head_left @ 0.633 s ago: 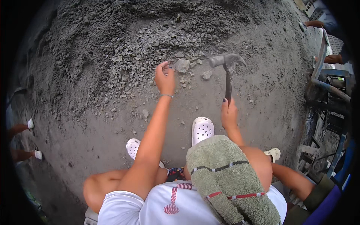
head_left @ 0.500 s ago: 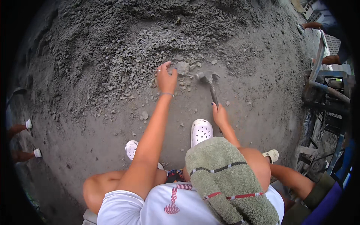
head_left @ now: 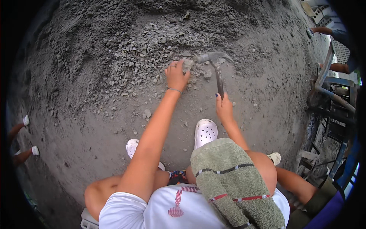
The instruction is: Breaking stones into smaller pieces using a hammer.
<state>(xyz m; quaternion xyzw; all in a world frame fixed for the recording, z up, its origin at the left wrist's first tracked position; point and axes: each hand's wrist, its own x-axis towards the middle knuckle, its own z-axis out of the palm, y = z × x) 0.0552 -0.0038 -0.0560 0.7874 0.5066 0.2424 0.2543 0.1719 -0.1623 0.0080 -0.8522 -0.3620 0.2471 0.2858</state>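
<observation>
My right hand (head_left: 225,107) is wrapped round the handle of a claw hammer (head_left: 219,78). The hammer's metal head is held above the ground, just right of a grey stone (head_left: 187,64). Around the left side of that stone, my left hand (head_left: 177,77) has its fingers and thumb curled, a ring on one finger. A smaller loose stone (head_left: 207,73) lies below the hammer head. Crushed grey gravel (head_left: 139,57) is spread beyond and to the left of my left hand.
A heap of dark, sandy earth (head_left: 76,42) rises at the far side. White clogs (head_left: 206,133) are on my feet, and a green towel (head_left: 225,164) lies over my right knee. Other people's legs (head_left: 26,155) show at the left; people and a metal frame (head_left: 331,91) are at the right.
My left hand has moved right and closed round the stone. The hammer head has come up and farther away from me, with my right hand still on its handle.
</observation>
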